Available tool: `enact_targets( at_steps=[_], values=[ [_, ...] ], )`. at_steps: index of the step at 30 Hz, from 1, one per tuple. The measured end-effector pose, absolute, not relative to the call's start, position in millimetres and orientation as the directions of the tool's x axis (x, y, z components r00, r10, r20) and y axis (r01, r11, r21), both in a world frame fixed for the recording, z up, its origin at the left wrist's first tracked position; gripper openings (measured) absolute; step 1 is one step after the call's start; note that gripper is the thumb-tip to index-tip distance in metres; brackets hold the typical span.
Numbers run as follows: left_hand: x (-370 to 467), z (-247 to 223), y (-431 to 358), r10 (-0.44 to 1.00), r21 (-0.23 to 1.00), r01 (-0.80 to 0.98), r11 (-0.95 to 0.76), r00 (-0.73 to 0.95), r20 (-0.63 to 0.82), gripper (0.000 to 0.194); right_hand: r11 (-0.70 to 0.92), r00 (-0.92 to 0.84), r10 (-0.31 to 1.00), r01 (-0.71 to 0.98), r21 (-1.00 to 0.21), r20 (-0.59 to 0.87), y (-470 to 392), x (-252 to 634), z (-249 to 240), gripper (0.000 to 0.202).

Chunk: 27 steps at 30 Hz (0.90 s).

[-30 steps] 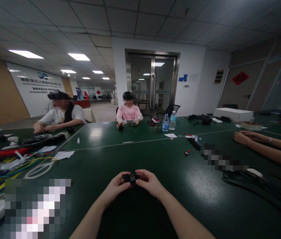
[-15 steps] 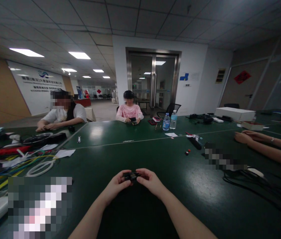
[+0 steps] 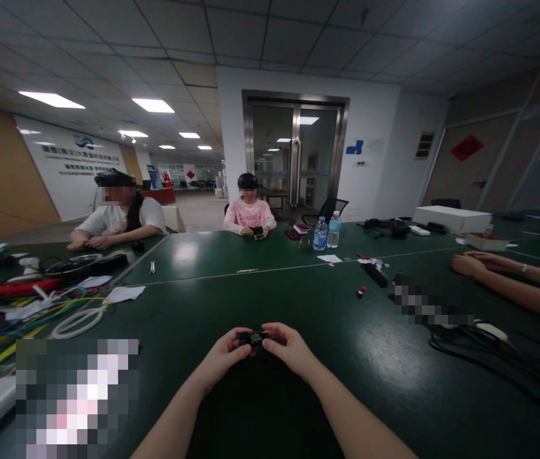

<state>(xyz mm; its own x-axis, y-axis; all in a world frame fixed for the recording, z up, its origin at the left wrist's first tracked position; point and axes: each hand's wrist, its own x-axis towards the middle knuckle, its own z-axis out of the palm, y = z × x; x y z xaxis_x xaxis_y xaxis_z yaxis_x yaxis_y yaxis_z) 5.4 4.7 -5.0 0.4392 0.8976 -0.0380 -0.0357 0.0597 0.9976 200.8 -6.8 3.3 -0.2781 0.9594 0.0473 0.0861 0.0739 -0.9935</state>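
Between my two hands, low in the middle of the head view, is a small dark block-like object (image 3: 253, 339); it is too dim and small to name its kind. My left hand (image 3: 226, 349) pinches its left end with thumb and fingers. On the right end, my right hand (image 3: 284, 344) grips it the same way. Part of the object is hidden behind the fingertips. Both hands are just above the dark green table (image 3: 212, 303).
Cables (image 3: 78, 322) and tools clutter the left. Two water bottles (image 3: 320, 234) stand beyond, right of centre. Small red-and-black pieces (image 3: 360, 292) lie nearer. Another person's hands (image 3: 470, 262) rest at the right. Two people (image 3: 249, 213) sit across the table, one holding a dark object.
My hands and the dark object stay almost in the same place. The view shifts very slightly.
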Motion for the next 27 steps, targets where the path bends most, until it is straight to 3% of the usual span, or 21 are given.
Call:
enact_targets(
  at_steps=[27],
  values=[
    [7.2, -0.9, 4.1, 0.896, 0.994, -0.050, 0.092, 0.439, -0.061, 0.039, 0.172, -0.347, 0.929, 0.112, -0.979, 0.124, -7.9, 203.1, 2.7, 0.025]
  ],
)
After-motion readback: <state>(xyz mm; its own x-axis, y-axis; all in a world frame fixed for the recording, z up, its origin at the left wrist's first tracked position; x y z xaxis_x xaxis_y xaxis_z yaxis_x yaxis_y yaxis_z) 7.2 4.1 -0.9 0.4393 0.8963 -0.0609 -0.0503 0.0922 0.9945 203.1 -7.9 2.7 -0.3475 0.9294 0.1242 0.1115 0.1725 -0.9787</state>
